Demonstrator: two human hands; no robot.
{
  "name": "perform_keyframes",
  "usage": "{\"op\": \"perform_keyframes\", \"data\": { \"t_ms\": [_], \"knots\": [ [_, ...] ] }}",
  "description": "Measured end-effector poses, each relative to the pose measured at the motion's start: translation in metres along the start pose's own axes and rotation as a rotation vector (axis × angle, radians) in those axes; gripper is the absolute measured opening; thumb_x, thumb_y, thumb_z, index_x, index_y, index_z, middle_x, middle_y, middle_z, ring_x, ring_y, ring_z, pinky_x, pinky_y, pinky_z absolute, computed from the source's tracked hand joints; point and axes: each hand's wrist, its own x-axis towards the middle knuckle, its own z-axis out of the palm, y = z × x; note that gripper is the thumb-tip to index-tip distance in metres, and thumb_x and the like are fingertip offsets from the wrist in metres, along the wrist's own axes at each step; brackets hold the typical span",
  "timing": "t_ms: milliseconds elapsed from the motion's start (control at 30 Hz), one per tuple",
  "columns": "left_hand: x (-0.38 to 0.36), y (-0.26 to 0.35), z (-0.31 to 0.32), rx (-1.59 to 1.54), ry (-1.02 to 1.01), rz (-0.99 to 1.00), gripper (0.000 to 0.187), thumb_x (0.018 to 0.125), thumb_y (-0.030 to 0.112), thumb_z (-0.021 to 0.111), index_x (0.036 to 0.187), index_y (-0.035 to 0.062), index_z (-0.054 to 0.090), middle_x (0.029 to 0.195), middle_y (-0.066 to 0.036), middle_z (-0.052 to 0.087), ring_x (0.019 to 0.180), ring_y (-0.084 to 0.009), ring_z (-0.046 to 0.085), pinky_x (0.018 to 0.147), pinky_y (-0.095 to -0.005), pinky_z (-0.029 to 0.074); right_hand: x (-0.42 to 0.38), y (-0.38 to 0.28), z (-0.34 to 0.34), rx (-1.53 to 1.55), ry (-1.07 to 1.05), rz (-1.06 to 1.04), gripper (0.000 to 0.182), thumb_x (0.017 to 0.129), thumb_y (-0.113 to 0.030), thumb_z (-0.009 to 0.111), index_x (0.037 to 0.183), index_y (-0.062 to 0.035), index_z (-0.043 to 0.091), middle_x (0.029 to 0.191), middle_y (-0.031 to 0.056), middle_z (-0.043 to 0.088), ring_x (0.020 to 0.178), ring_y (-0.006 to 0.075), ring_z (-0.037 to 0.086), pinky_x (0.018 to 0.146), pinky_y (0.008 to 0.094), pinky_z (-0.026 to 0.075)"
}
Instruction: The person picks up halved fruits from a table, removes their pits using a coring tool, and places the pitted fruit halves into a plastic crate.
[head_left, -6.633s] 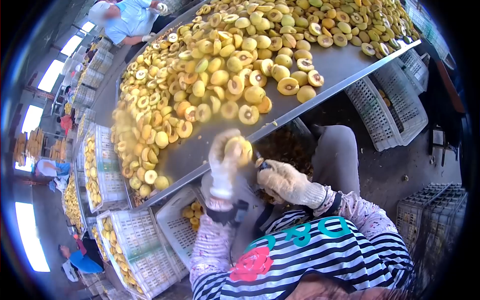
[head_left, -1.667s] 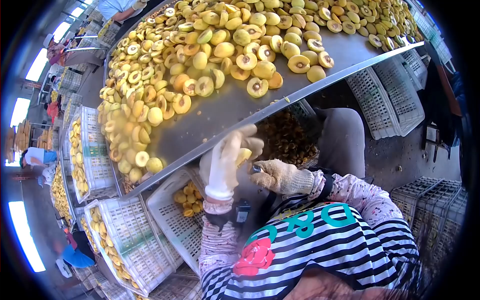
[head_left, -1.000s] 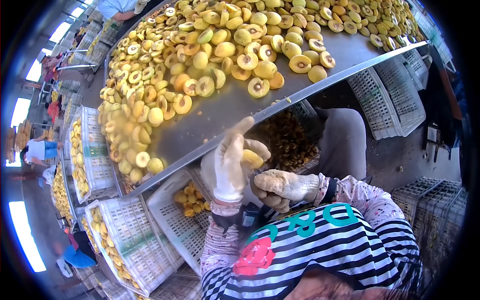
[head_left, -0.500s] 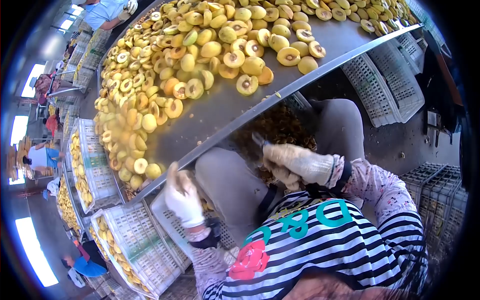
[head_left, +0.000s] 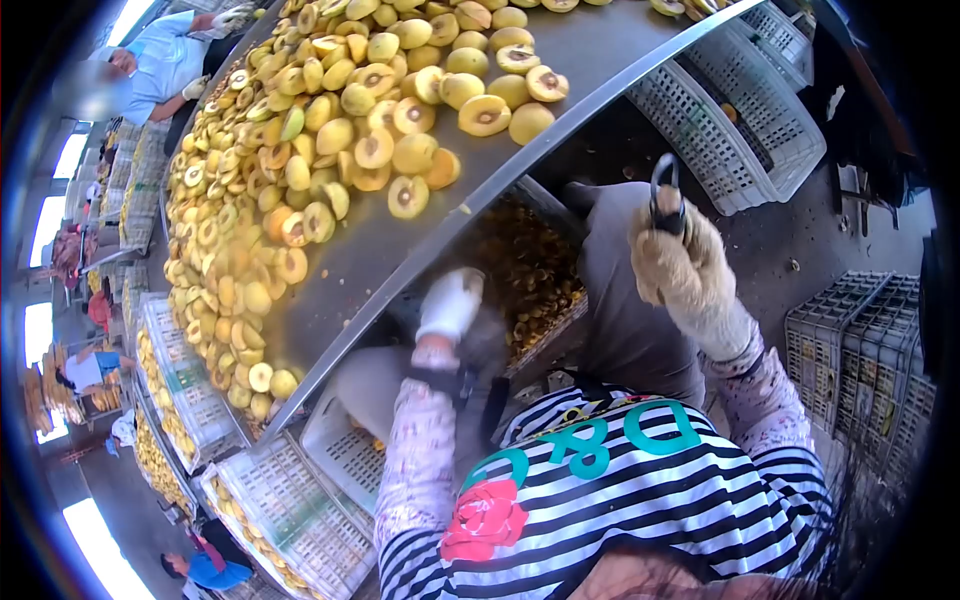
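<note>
My right hand (head_left: 690, 270), in a worn beige glove, is raised over my right thigh. It is wrapped round a small hand tool with a dark loop-shaped metal end (head_left: 665, 185) pointing away from me. My left hand (head_left: 452, 302), in a white glove, is just inside the table's metal edge, near a crate of brown pits and scraps (head_left: 540, 270) between my knees. Its fingers are blurred, so I cannot see whether anything is in them. Halved yellow peaches (head_left: 375, 148), several with pits showing, are heaped on the grey metal table (head_left: 350, 290).
White plastic crates (head_left: 700, 135) stand under the table at the right, and grey crates (head_left: 850, 340) are stacked beside me. Crates of yellow fruit (head_left: 270, 520) line the left. A co-worker in a light blue shirt (head_left: 165, 65) is across the table; other people are farther off.
My right hand has moved up and right, away from my lap, with the tool. My left hand has gone from the table's edge rightward to beside the scrap crate. The view has shifted.
</note>
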Motion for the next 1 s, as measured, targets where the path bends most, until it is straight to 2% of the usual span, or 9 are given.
{"op": "perform_keyframes", "data": {
  "t_ms": [67,133,233,300,433,567,700,833,1000],
  "knots": [
    [0.044,-0.028,0.034,-0.077,-0.051,-0.260,0.032,0.093,0.029,0.056,0.109,0.0066,0.072,0.108,-0.021,0.071,0.105,-0.0388,0.066,0.090,-0.0438,0.053,-0.012,0.013,-0.008,0.043,0.064,0.008,0.018,0.096,-0.012,0.068,0.107,-0.0099,0.055,0.082,-0.0059,0.053,0.069,0.0014,0.045,0.062,0.0176,0.036],
    [0.074,-0.090,0.102,0.078,-0.065,-0.292,0.034,0.087,0.031,0.065,0.110,0.0076,0.072,0.115,-0.020,0.069,0.110,-0.0390,0.065,0.094,-0.0450,0.052,-0.016,0.023,-0.020,-0.141,0.100,-0.025,0.014,0.095,-0.008,0.066,0.105,-0.0095,0.056,0.086,-0.0039,0.055,0.069,0.0031,0.048,0.062,0.0179,0.037],
    [0.061,-0.074,0.129,0.241,-0.362,-0.303,0.042,0.081,0.031,0.071,0.117,0.0088,0.069,0.123,-0.021,0.066,0.114,-0.0395,0.063,0.097,-0.0468,0.052,-0.015,0.027,-0.025,-0.097,0.174,-0.002,0.014,0.094,-0.007,0.066,0.103,-0.0079,0.056,0.086,-0.0017,0.056,0.070,0.0044,0.051,0.062,0.0186,0.039],
    [0.059,-0.119,0.198,0.261,-0.337,-0.320,0.038,0.084,0.025,0.068,0.118,0.0089,0.068,0.123,-0.022,0.065,0.114,-0.0396,0.062,0.096,-0.0471,0.052,-0.012,0.031,-0.026,-0.100,0.227,0.006,0.015,0.093,-0.006,0.067,0.104,-0.0070,0.056,0.085,-0.0007,0.057,0.070,0.0048,0.053,0.061,0.0191,0.040],
    [0.076,-0.108,0.199,0.237,-0.370,-0.423,0.026,0.090,0.017,0.058,0.111,0.0097,0.072,0.117,-0.021,0.069,0.113,-0.0378,0.064,0.094,-0.0460,0.053,-0.003,0.033,-0.033,-0.308,0.238,0.027,0.021,0.090,-0.009,0.070,0.107,-0.0046,0.057,0.087,0.0018,0.060,0.070,0.0082,0.058,0.061,0.0231,0.045],
    [0.093,-0.138,0.208,0.443,-0.396,-0.221,0.032,0.094,0.029,0.058,0.116,0.0101,0.071,0.121,-0.022,0.067,0.114,-0.0373,0.064,0.096,-0.0473,0.052,0.005,0.033,-0.032,-0.377,0.142,0.065,0.027,0.087,-0.015,0.074,0.106,-0.0036,0.058,0.086,0.0042,0.062,0.069,0.0127,0.059,0.061,0.0268,0.047],
    [0.109,-0.034,0.154,0.272,-0.289,-0.189,0.047,0.092,0.039,0.062,0.128,0.0099,0.064,0.130,-0.020,0.063,0.119,-0.0366,0.061,0.101,-0.0468,0.049,0.015,0.039,-0.029,-0.020,0.139,-0.020,0.029,0.088,-0.017,0.075,0.104,-0.0043,0.055,0.083,0.0048,0.061,0.066,0.0115,0.057,0.060,0.0246,0.045],
    [0.106,-0.051,0.226,0.368,-0.337,-0.022,0.050,0.089,0.037,0.065,0.130,0.0095,0.061,0.128,-0.019,0.063,0.123,-0.0350,0.058,0.103,-0.0449,0.048,0.027,0.043,-0.028,0.192,0.128,-0.093,0.026,0.094,-0.023,0.070,0.104,-0.0073,0.051,0.076,0.0038,0.058,0.058,0.0112,0.055,0.052,0.0253,0.045],
    [0.141,-0.073,0.183,0.172,-0.591,-0.109,0.053,0.090,0.033,0.064,0.138,0.0108,0.057,0.130,-0.020,0.062,0.120,-0.0382,0.059,0.103,-0.0458,0.047,0.031,0.025,-0.027,0.026,0.211,-0.008,0.045,0.093,-0.055,0.064,0.100,-0.0120,0.050,0.063,0.0002,0.051,0.047,0.0112,0.048,0.051,0.0299,0.045]
  ]
}}
